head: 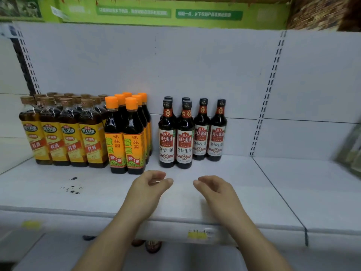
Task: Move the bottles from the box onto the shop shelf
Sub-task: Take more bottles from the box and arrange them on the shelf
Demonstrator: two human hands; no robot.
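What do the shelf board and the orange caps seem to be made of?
Shelf board: probably painted sheet metal, white and matte. Signs are its thin, flat panels with seams and the slotted uprights behind; the look alone does not prove it.
Orange caps: probably moulded plastic, with a smooth, uniform colour and a slight sheen. The dark bottles beneath them are glossy; whether glass or plastic cannot be told.

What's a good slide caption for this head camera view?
Both empty hands, left and right, hover over the shelf before the soy sauce bottles.
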